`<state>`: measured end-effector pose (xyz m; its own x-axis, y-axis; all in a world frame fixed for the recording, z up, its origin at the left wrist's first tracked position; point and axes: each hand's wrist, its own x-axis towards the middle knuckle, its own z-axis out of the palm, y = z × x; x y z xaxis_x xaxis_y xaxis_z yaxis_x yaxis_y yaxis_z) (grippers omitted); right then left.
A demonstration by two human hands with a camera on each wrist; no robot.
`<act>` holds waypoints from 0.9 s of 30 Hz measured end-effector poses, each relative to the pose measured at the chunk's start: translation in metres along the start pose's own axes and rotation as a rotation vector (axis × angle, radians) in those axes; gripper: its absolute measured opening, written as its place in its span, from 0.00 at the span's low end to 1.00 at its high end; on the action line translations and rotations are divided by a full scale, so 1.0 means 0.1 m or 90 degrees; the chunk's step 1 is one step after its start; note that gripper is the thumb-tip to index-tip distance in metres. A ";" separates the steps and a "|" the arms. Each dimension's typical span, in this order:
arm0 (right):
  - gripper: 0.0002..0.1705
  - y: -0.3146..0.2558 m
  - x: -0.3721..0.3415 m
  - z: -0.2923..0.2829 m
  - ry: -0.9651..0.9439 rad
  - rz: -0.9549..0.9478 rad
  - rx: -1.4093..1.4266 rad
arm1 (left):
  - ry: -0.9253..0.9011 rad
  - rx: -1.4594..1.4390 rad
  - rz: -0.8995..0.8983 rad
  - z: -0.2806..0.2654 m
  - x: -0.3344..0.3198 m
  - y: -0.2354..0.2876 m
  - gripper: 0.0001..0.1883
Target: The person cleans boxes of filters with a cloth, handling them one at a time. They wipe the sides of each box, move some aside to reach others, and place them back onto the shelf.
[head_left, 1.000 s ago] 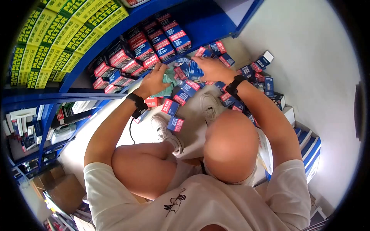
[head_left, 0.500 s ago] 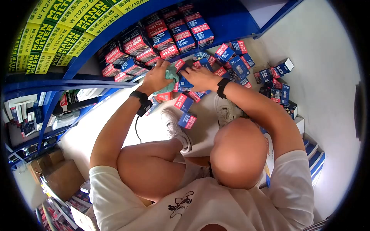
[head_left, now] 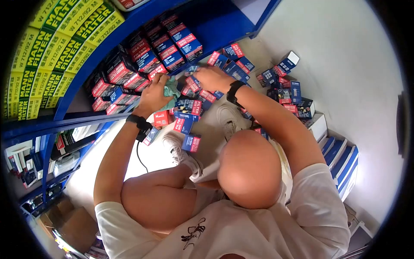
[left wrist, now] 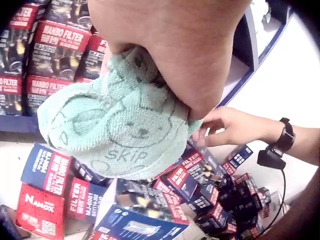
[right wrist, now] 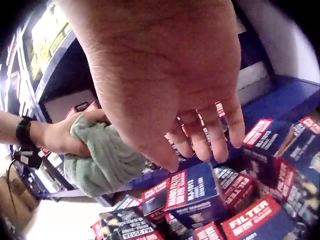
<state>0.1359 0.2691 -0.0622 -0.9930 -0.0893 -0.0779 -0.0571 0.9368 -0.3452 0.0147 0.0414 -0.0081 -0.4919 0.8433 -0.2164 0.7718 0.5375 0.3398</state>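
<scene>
My left hand [head_left: 153, 96] grips a bunched green cloth [head_left: 172, 91] beside the shelf edge; in the left wrist view the cloth [left wrist: 135, 125] hangs below the palm, printed with an animal face and "SKIP". To its right, my right hand [head_left: 213, 79] is over a heap of blue and red filter boxes [head_left: 207, 96]. In the right wrist view its fingers [right wrist: 217, 147] extend, spread apart, just above a blue MJ-1013 box [right wrist: 195, 192]; contact with the boxes cannot be told. A red Nanox box [left wrist: 40, 212] lies among those under the cloth.
Filter boxes stand in rows on the blue shelf [head_left: 228, 21], with yellow-green MANN boxes [head_left: 47, 54] further left. More boxes [head_left: 295, 93] lie scattered near the right wall [head_left: 349, 73]. Shoes [head_left: 228, 121] and a bent knee are close below the heap.
My right hand has moved from beside the cloth outward over the heap, off a blue box it was at earlier. My left hand still holds the cloth. The head view has shifted.
</scene>
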 end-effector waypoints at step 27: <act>0.31 2.48 -1.29 0.98 -0.056 0.743 -0.072 | -0.012 -0.104 0.111 0.22 0.44 0.57 0.34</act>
<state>0.2602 0.4797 -0.2291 -0.4390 0.8243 -0.3575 0.8694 0.4901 0.0626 0.0461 0.1091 -0.0186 -0.3488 0.9238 -0.1580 0.7684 0.3784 0.5161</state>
